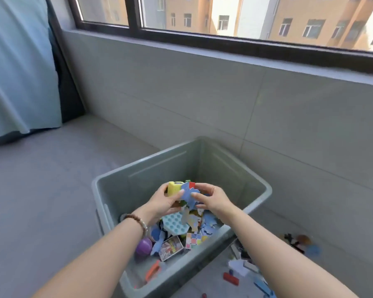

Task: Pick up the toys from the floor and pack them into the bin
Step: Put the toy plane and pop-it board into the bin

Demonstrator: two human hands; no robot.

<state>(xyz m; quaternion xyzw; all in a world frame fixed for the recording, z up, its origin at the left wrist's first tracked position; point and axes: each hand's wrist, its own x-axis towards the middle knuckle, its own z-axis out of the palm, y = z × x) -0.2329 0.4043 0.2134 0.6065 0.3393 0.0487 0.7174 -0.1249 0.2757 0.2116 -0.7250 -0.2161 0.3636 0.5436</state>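
Both my hands hang over the open grey-green bin (108, 186). My left hand (162, 201) grips a yellow block toy (174, 188) among a handful of toys. My right hand (211, 198) pinches blue foam puzzle pieces (187, 193) with a red piece (192, 185) on top. Inside the bin lie a light-blue bubble pad (174, 224), a purple ball (143, 246), a pastel cube (193, 240), a picture card box (171, 247), an orange tool (153, 272) and more blue puzzle pieces (211, 224).
Loose toys remain on the grey floor right of the bin: a red block (230, 278), white pieces (238, 266), blue pieces (265, 289) and a dark and orange toy (297, 241). A grey tiled wall with a window stands behind; a pale curtain (17, 72) hangs at left.
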